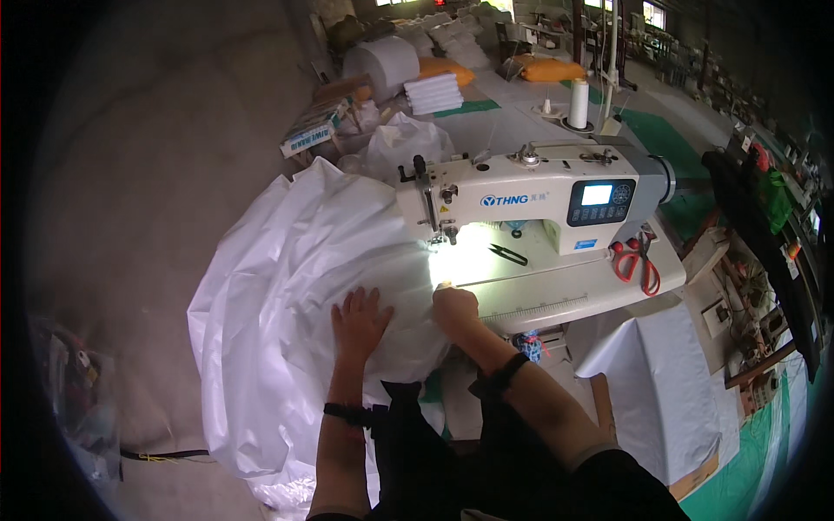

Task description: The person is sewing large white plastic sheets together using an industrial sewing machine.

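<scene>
A large white plastic-like sheet (269, 304) lies in folds to the left of a white sewing machine (512, 187) and runs up to its needle area. My left hand (360, 321) rests flat on the sheet with its fingers spread. Just in front of the lit needle area, my right hand (455, 311) is closed at the sheet's edge. Glare and the hand itself hide exactly what its fingers grip, but the sheet's edge runs into them. Black thread snips (508, 254) lie on the machine bed, apart from both hands.
Red-handled scissors (638, 266) lie at the bed's right end. A white thread cone (579, 104) stands behind the machine. Folded white stacks (433, 93), a large white roll (382, 68) and an orange sack (549, 69) sit farther back. White sheeting (647, 373) drapes at the right.
</scene>
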Available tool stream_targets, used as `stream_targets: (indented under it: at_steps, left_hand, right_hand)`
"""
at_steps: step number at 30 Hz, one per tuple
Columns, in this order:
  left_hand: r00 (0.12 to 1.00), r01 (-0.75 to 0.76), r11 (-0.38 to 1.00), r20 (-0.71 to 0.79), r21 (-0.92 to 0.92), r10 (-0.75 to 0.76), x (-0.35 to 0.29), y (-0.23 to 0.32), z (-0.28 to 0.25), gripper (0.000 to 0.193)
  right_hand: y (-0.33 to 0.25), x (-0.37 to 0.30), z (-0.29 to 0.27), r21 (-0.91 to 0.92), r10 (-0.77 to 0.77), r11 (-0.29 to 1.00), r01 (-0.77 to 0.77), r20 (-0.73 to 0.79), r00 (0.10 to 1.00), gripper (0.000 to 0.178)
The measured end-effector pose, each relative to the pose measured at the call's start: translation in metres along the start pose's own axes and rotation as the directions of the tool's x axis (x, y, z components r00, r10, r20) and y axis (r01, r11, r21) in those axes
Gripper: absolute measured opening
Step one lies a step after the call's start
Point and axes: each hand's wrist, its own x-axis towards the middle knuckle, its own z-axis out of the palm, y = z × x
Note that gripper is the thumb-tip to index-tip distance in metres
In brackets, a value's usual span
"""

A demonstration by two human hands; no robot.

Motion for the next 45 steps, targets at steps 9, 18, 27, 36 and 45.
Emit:
stream_targets:
  at_steps: [9, 18, 27, 36, 45]
  left_hand:
    - [0.994, 0.008, 0.999, 0.107, -0.037, -0.004, 0.073, -0.026, 0.039, 0.053]
    - [0.981, -0.123, 0.992, 0.151, 0.020, 0.119, 0.033, 0.038, 0.014, 0.051]
    - [0.985, -0.171, 0.978, 0.013, -0.118, 0.174, 0.031, 0.044, 0.032, 0.049]
    - [0.989, -0.124, 0.989, 0.067, -0.075, 0.129, 0.043, 0.051, 0.040, 0.053]
    - [0.995, -0.091, 0.995, 0.029, -0.041, 0.092, 0.082, 0.045, 0.062, 0.048]
  right_hand:
    - [0.001, 0.041, 0.002, 0.068, 0.075, 0.994, -0.081, 0.084, 0.994, 0.012]
    - [0.018, 0.027, 0.004, -0.001, -0.105, 0.994, 0.106, -0.098, 0.990, 0.008]
    - [0.018, 0.043, 0.016, -0.085, -0.118, 0.990, 0.116, -0.011, 0.993, 0.012]
    - [0.055, 0.000, -0.017, 0.095, 0.081, 0.993, -0.065, -0.177, 0.981, 0.015]
    - [0.136, 0.018, -0.019, -0.179, 0.075, 0.973, -0.143, -0.340, 0.938, 0.019]
